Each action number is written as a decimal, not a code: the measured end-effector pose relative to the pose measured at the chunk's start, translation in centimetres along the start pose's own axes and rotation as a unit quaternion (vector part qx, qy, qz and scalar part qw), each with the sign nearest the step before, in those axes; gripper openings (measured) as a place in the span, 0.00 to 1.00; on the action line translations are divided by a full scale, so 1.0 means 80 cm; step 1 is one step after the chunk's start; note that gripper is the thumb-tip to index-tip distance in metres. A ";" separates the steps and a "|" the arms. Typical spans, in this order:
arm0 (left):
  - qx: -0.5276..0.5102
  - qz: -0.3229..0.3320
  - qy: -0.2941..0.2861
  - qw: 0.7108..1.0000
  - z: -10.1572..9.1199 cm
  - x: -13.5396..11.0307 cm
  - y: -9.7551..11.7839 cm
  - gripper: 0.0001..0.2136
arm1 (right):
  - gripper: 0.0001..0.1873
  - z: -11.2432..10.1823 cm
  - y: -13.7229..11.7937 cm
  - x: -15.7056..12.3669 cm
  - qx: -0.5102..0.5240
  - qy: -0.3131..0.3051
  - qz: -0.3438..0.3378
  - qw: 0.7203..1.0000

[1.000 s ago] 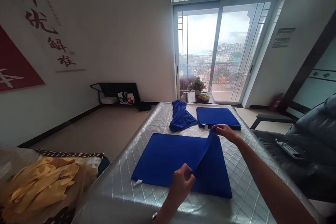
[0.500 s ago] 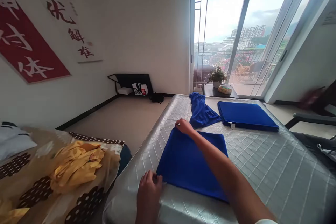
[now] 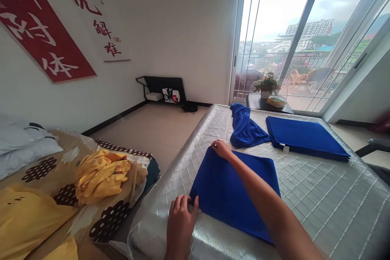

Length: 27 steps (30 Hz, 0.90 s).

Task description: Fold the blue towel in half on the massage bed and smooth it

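A folded blue cloth [image 3: 237,191] lies flat as a rough square on the silver quilted mattress [image 3: 329,207]. My left hand [image 3: 182,213] is at its near left corner, with the corner edge between thumb and fingers. Reaching across the cloth, my right hand [image 3: 222,150] has its bent fingers closed on the far left corner. The right forearm covers part of the cloth's right side. Just beyond lies a crumpled blue cloth [image 3: 246,128]. To its right rests a neat stack of folded blue cloths [image 3: 307,136] with a white tag at the front.
On the left, a patterned bed [image 3: 109,219] holds a yellow crumpled cloth [image 3: 103,174] and white pillows [image 3: 27,142]. A small table [image 3: 286,107] with a potted plant [image 3: 266,85] stands by the sliding glass door. A black rack [image 3: 164,85] is against the wall.
The view has turned a little left, so the surroundings appear shifted right. Both hands stay at the same two corners, and the left thumb now shows more clearly against the cloth.
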<state>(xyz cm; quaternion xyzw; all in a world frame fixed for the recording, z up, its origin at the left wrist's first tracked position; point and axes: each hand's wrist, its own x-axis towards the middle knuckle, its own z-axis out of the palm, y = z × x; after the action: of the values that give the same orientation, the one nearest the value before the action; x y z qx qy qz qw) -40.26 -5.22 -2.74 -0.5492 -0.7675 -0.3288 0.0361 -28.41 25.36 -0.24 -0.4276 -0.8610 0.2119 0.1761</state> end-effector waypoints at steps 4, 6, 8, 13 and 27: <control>-0.003 0.028 -0.029 0.999 0.002 -0.001 -0.003 0.15 | 0.10 -0.030 -0.013 -0.023 0.049 0.043 -0.039 0.997; 0.018 0.029 -0.027 0.999 0.008 0.000 -0.007 0.13 | 0.09 -0.055 -0.021 -0.041 0.070 0.062 -0.063 0.994; 0.036 0.014 -0.021 0.999 0.012 0.003 -0.010 0.12 | 0.08 -0.084 -0.028 -0.064 0.084 0.080 -0.085 0.990; -0.005 -0.007 -0.060 0.998 0.006 0.011 -0.006 0.12 | 0.08 -0.165 -0.041 -0.148 0.127 0.132 -0.155 0.971; -0.283 -0.021 0.094 0.954 -0.135 0.057 0.137 0.20 | 0.17 -0.324 -0.015 -0.369 0.192 0.361 -0.070 0.910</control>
<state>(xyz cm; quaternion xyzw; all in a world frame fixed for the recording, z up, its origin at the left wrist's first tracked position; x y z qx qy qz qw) -35.84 -5.35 12.72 -0.4874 -0.6478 -0.5828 -0.0559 0.24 6.31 18.75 -0.3717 -0.7091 0.1910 0.5680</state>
